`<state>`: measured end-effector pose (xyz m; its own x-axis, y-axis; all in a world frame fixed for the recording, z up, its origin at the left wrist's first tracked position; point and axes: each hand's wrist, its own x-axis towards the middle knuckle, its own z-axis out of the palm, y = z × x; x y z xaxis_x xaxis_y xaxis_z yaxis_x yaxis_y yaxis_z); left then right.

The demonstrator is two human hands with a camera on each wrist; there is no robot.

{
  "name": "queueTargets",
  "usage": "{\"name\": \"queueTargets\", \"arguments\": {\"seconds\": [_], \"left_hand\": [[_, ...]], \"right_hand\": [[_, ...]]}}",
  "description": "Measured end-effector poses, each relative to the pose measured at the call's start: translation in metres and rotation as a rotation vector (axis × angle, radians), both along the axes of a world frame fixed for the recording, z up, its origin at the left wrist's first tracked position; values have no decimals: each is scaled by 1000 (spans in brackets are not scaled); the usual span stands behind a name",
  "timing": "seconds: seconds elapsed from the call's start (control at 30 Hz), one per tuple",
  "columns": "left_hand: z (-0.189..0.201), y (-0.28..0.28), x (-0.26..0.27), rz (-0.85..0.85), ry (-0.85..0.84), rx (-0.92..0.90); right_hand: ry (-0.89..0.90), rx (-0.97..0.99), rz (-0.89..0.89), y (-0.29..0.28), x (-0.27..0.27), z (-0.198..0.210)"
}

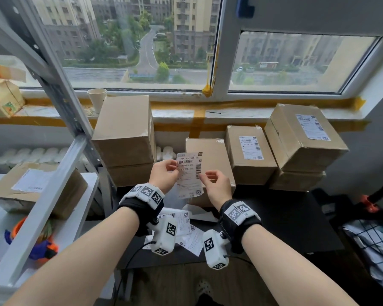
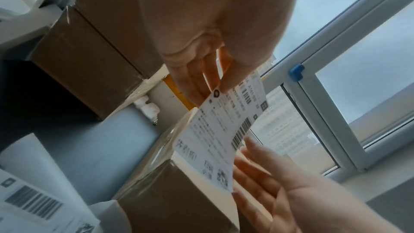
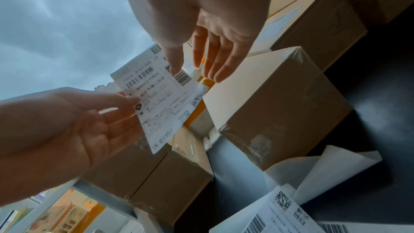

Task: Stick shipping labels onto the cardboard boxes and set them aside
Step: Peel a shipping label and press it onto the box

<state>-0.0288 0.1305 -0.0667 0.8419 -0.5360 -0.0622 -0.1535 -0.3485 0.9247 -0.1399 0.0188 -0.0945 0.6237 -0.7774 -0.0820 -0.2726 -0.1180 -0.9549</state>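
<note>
Label [image 1: 189, 175] held above bare box [image 1: 210, 164], pinched by left hand [image 1: 164, 175] and right hand [image 1: 217, 186]. Right of bare box: labelled boxes [image 1: 250, 153], done. Left: unlabelled boxes [image 1: 124, 131], pending.

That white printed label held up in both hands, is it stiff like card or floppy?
Probably floppy: the white printed shipping label curves between the left hand and right hand, each pinching an edge. It likely weighs almost nothing, since fingertips alone carry it. A corner seems to be peeling, so it may cling to fingers.
</note>
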Motion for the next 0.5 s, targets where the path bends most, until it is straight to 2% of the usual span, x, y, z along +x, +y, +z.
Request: {"name": "queueTargets", "arguments": {"seconds": [0.13,0.3,0.37,0.5], "left_hand": [[2,-20,8,-45,150,-55],[-10,-51,18,-107,108,35],[-15,-64,22,-79,74,110],[-24,-87,28,-43,123,164]], "right_hand": [[-9,112,41,-22,7,-5],[3,199,16,-53,19,-11],[29,191,7,-66,23,-14],[92,154,31,-92,29,-19]]}}
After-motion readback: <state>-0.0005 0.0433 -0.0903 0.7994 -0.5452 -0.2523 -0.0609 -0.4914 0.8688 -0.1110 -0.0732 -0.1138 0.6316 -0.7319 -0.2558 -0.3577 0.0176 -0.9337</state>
